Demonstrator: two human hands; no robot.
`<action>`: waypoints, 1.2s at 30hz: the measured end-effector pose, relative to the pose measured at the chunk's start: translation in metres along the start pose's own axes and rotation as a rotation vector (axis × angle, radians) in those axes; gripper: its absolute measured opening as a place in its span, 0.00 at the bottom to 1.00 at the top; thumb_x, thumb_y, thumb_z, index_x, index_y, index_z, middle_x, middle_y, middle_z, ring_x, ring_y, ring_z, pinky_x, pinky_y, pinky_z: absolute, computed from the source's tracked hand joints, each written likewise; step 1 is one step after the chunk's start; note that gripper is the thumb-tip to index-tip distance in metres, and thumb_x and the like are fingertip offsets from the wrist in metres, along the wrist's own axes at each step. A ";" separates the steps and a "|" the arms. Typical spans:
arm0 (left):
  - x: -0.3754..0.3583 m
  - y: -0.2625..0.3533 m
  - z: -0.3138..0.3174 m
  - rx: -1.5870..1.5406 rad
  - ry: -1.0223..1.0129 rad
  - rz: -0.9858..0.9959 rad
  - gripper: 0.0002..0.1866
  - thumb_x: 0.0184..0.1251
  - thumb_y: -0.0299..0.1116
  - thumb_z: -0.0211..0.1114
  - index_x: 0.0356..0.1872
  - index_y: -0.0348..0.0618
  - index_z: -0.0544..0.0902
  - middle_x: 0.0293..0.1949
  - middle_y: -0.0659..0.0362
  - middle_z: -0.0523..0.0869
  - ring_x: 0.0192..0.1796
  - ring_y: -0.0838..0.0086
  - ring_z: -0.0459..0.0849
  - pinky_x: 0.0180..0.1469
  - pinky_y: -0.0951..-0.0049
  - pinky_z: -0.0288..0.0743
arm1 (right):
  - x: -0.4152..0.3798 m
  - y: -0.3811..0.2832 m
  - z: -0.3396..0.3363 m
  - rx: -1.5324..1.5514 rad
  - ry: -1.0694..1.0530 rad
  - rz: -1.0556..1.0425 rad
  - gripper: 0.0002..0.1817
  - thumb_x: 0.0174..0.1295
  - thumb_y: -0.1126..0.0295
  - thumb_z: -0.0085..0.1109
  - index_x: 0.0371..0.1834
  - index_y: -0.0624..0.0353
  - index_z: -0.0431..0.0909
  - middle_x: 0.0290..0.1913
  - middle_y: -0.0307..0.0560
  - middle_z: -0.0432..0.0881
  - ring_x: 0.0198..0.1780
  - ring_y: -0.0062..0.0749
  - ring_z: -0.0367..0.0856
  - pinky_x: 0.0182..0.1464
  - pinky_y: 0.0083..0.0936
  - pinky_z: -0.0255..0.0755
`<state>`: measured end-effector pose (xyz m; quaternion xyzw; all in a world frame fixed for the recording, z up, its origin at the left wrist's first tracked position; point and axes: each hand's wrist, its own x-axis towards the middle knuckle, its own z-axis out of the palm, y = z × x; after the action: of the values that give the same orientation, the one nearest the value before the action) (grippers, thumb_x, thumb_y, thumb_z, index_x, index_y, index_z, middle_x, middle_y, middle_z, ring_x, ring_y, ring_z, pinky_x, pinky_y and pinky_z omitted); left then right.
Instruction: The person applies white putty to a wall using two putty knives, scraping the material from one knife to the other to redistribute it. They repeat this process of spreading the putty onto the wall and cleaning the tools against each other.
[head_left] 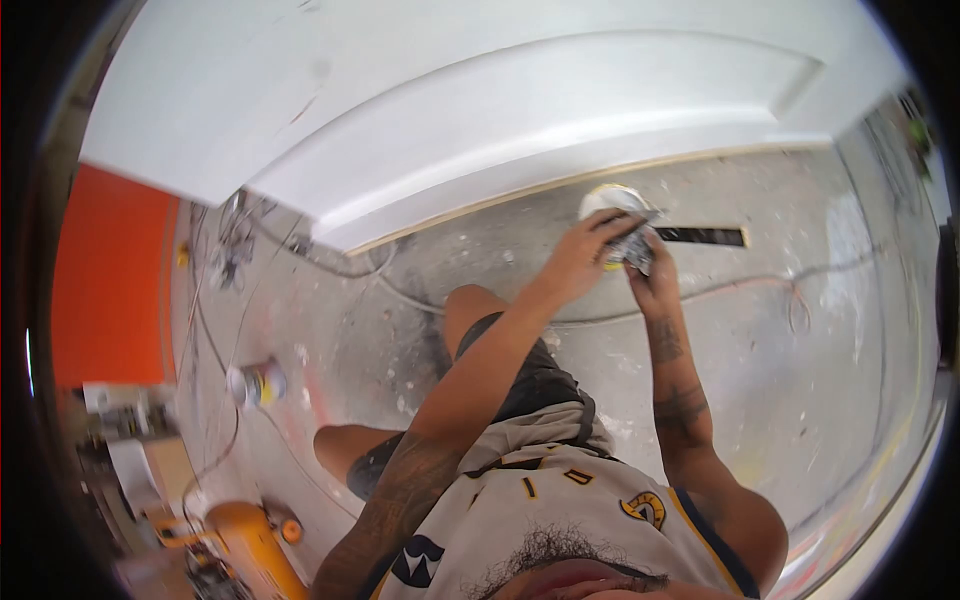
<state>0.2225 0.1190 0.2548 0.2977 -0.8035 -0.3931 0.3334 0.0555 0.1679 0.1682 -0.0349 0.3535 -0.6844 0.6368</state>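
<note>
My left hand (pixel 585 252) reaches in from the left with its fingers curled over a crumpled silvery-grey thing (pixel 632 250), smeared by motion. From below and to the right, my right hand (pixel 655 280) closes its fingers and thumb against the same thing; I cannot tell what it is. Just beyond my fingers shows a rounded white container (pixel 602 202), partly hidden by my left hand, with a bit of yellow low on its side. A long flat black strip (pixel 705 236) extends rightward from beside my right fingertips.
A white panelled surface (pixel 560 110) rises ahead. A hose (pixel 620 320) crosses the stained concrete floor (pixel 400 350). To the left are a can (pixel 258 384), tangled cords (pixel 235 245) and an orange panel (pixel 115 290). A yellow compressor-like tank (pixel 250 545) is at lower left.
</note>
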 end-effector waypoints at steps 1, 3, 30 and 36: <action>-0.003 0.002 -0.005 0.023 0.040 -0.025 0.36 0.58 0.11 0.55 0.67 0.56 0.78 0.65 0.51 0.77 0.65 0.52 0.78 0.66 0.58 0.74 | -0.004 -0.003 0.010 -0.049 -0.018 -0.009 0.16 0.71 0.63 0.57 0.57 0.60 0.77 0.49 0.41 0.85 0.49 0.27 0.85 0.48 0.26 0.79; -0.010 0.005 -0.013 0.031 -0.009 -0.026 0.38 0.58 0.11 0.56 0.69 0.59 0.75 0.65 0.51 0.75 0.66 0.52 0.76 0.66 0.58 0.74 | -0.010 -0.006 0.026 -0.111 -0.033 -0.036 0.20 0.72 0.64 0.56 0.61 0.64 0.74 0.55 0.46 0.84 0.54 0.31 0.84 0.55 0.30 0.79; -0.101 0.019 -0.072 -1.841 0.544 -0.700 0.17 0.81 0.41 0.51 0.55 0.40 0.79 0.48 0.53 0.87 0.45 0.67 0.89 0.48 0.62 0.86 | -0.064 -0.024 0.167 -1.285 -1.208 -1.142 0.21 0.57 0.65 0.66 0.55 0.57 0.83 0.53 0.50 0.84 0.41 0.43 0.80 0.45 0.33 0.78; -0.102 0.038 -0.096 -1.531 0.593 -0.723 0.19 0.79 0.43 0.55 0.60 0.39 0.76 0.51 0.51 0.87 0.49 0.63 0.89 0.51 0.60 0.86 | -0.072 -0.009 0.154 -1.649 -1.201 -1.381 0.25 0.52 0.69 0.64 0.57 0.41 0.83 0.63 0.42 0.78 0.52 0.42 0.79 0.49 0.34 0.80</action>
<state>0.3490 0.1724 0.3009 0.3180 -0.0592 -0.8093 0.4903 0.1384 0.1637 0.3168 -0.9151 0.2383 -0.3251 -0.0097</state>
